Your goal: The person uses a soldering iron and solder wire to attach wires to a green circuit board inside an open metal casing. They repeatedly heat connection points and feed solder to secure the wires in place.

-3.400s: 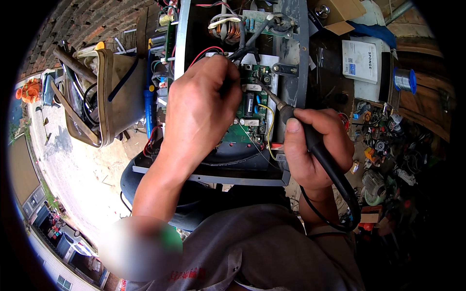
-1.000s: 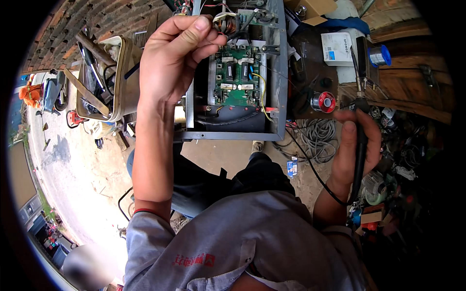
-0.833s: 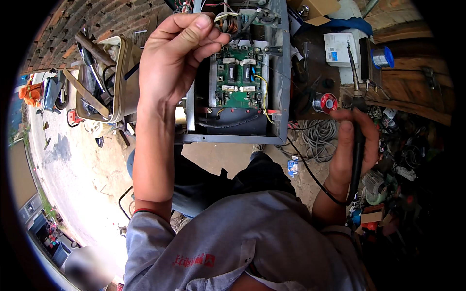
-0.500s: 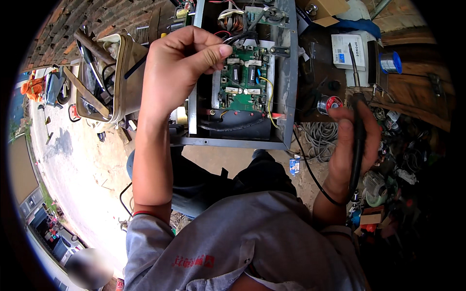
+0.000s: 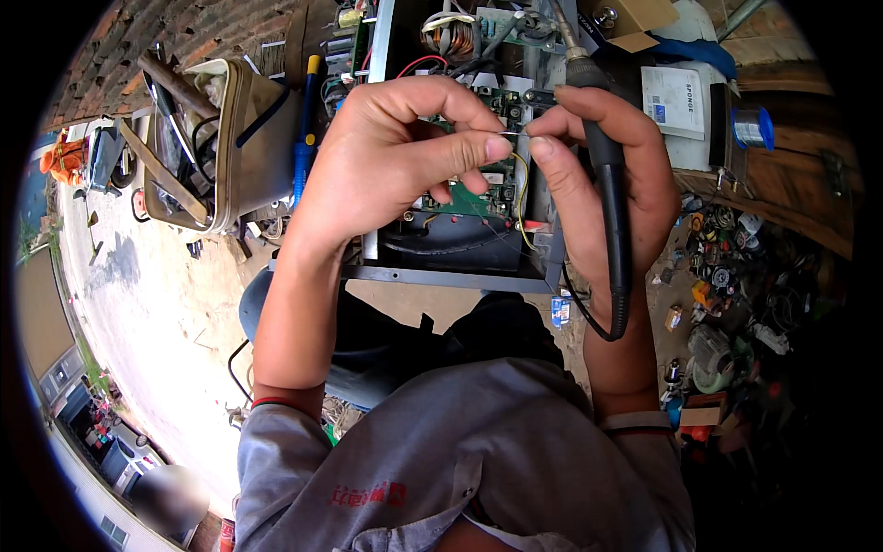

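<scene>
An open metal machine case (image 5: pixel 460 274) lies in front of me with a green circuit board (image 5: pixel 483 198) inside. My left hand (image 5: pixel 395 156) hovers over the board and pinches a thin strand of solder wire (image 5: pixel 510 135) between thumb and forefinger. My right hand (image 5: pixel 598 175) meets it from the right, its thumb and forefinger touching the same wire's end. That hand also grips a black soldering iron (image 5: pixel 607 193), tip pointing up and away, cord looping down past my wrist.
A tan tool bag (image 5: pixel 216 138) with tools stands at the left, a blue-handled screwdriver (image 5: pixel 303 138) beside it. A white box (image 5: pixel 676 101) and a solder spool (image 5: pixel 752 127) sit at the upper right. Small parts litter the ground at the right.
My right hand with the soldering iron has come up from the lower right to meet my left hand over the board. Both now pinch the thin wire; the view has closed in.
</scene>
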`<action>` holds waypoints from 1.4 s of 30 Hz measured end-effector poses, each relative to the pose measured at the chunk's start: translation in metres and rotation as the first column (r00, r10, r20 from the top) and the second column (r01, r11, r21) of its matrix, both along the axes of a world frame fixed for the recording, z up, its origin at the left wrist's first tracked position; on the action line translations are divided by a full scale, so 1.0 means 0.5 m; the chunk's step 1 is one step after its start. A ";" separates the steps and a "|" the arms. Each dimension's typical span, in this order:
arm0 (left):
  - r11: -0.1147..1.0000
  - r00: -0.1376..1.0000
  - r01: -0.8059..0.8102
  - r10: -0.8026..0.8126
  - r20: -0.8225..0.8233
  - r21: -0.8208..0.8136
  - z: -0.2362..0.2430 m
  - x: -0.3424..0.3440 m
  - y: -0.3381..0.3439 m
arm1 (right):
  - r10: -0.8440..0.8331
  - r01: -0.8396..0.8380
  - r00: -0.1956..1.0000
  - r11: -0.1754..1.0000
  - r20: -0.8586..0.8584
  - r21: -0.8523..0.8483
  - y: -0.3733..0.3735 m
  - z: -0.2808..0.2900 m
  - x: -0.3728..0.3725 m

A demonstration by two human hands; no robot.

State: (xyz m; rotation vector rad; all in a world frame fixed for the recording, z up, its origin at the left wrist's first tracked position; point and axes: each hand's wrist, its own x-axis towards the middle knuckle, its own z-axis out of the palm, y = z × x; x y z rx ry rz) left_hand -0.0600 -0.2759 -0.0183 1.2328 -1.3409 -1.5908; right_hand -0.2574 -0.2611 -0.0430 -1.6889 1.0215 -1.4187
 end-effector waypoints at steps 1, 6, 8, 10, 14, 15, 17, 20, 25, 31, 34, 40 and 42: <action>1.000 1.000 -0.003 0.003 -0.006 -0.008 -0.001 0.002 0.000 | 0.011 -0.011 1.000 1.000 0.001 0.006 -0.001 0.000 0.001; 0.998 0.998 -0.055 0.055 -0.005 -0.003 -0.008 0.017 -0.005 | -0.021 0.018 0.997 0.998 -0.068 -0.054 -0.018 -0.012 0.006; 0.997 0.998 -0.059 0.060 0.036 -0.047 -0.011 0.019 -0.005 | -0.047 0.037 0.993 0.995 -0.109 -0.096 -0.024 -0.020 0.007; 0.995 0.995 -0.055 0.062 0.080 -0.081 -0.013 0.025 -0.002 | -0.056 0.042 0.990 0.993 -0.129 -0.109 -0.027 -0.029 0.008; 0.992 0.989 -0.007 0.026 0.146 -0.127 -0.015 0.028 -0.008 | -0.058 0.054 0.991 0.998 -0.123 -0.036 -0.027 -0.030 0.003; 0.991 0.986 0.001 0.021 0.167 -0.136 -0.017 0.029 -0.008 | -0.053 0.051 0.991 0.998 -0.125 -0.023 -0.027 -0.032 0.001; 0.992 0.976 0.018 0.010 0.219 -0.124 -0.014 0.034 -0.013 | -0.065 0.064 0.990 0.998 -0.126 -0.012 -0.025 -0.034 -0.003; 0.995 0.962 -0.004 0.031 0.272 -0.098 -0.016 0.043 -0.016 | -0.117 0.118 0.983 0.993 -0.142 0.002 -0.013 -0.030 -0.021; 0.992 0.953 -0.008 0.046 0.300 -0.125 -0.028 0.053 -0.015 | -0.188 0.194 0.976 0.980 -0.112 0.038 0.024 -0.028 -0.051; 0.988 0.953 -0.005 0.051 0.297 -0.154 -0.036 0.049 -0.019 | -0.175 0.170 0.983 0.983 -0.062 -0.075 0.037 -0.046 -0.090; 0.990 0.945 -0.012 0.058 0.321 -0.142 -0.035 0.047 -0.021 | -0.191 0.186 0.981 0.978 -0.043 -0.095 0.042 -0.046 -0.095; 0.991 0.933 -0.021 0.068 0.353 -0.134 -0.040 0.049 -0.018 | -0.273 0.257 0.959 0.952 -0.077 -0.168 0.059 -0.069 -0.115; 0.991 0.940 -0.028 0.072 0.335 -0.134 -0.040 0.049 -0.016 | -0.264 0.251 0.963 0.953 -0.058 -0.172 0.061 -0.070 -0.121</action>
